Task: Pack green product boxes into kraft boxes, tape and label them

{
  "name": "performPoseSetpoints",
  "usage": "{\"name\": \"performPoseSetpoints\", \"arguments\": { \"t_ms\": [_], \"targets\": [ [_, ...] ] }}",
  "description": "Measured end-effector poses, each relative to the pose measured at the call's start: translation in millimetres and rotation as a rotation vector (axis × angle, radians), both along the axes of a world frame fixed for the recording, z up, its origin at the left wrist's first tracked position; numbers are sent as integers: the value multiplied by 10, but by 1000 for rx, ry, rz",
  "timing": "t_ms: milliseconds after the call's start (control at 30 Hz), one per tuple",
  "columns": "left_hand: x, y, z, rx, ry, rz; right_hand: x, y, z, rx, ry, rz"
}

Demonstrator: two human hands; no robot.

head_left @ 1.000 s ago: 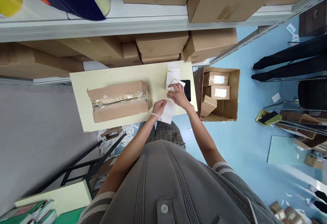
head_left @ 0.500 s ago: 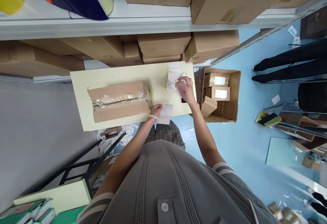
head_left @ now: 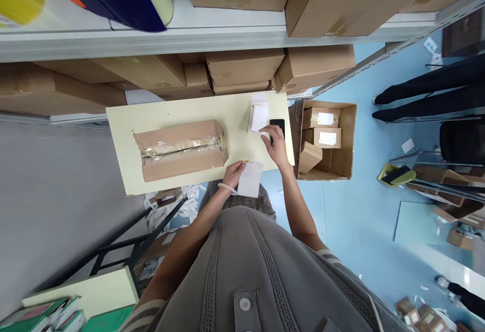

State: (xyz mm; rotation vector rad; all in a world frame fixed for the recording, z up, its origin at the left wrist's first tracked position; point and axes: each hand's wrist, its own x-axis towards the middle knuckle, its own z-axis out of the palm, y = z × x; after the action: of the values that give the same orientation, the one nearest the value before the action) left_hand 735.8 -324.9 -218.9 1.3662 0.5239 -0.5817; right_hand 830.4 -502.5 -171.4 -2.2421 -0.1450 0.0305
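My left hand (head_left: 234, 173) pinches a white label sheet (head_left: 250, 179) at the near edge of the pale yellow table (head_left: 170, 114). My right hand (head_left: 275, 145) reaches across the table's right end, fingers stretched toward a stack of white labels (head_left: 259, 115) and lying beside a black phone (head_left: 279, 125). A long cardboard box (head_left: 181, 149) sealed with clear tape lies in the middle of the table, left of both hands.
An open carton (head_left: 348, 140) with small labelled boxes stands on the blue floor right of the table. Shelves of cardboard boxes (head_left: 242, 66) rise behind it. Paper scraps litter the floor under the table. Another person's dark legs (head_left: 428, 89) are at far right.
The label sheet has come away from the stack and stays in my left hand, drawn toward me. My right hand dropped the labels on the stack and slid back, uncovering the phone.
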Motion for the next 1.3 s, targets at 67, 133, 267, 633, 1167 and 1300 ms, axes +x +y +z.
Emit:
{"name": "performPoseSetpoints", "arguments": {
  "t_ms": [67,133,267,633,1167,1300],
  "targets": [
    [60,24,186,-29,-33,0,-108,16,133,98,66,-13],
    [127,64,383,-16,-90,-24,-205,32,287,189,169,27],
    [238,166,768,157,-285,-95,-329,99,588,229,317,168],
    [302,675,1360,586,-665,-176,-390,591,1089,364,385,266],
    [-107,1645,2030,727,-1131,-145,-874,1940,1442,661,216,-108],
    [-174,1701,2038,652,-1069,-143,-908,2165,1525,675,169,-113]
  ]
}}
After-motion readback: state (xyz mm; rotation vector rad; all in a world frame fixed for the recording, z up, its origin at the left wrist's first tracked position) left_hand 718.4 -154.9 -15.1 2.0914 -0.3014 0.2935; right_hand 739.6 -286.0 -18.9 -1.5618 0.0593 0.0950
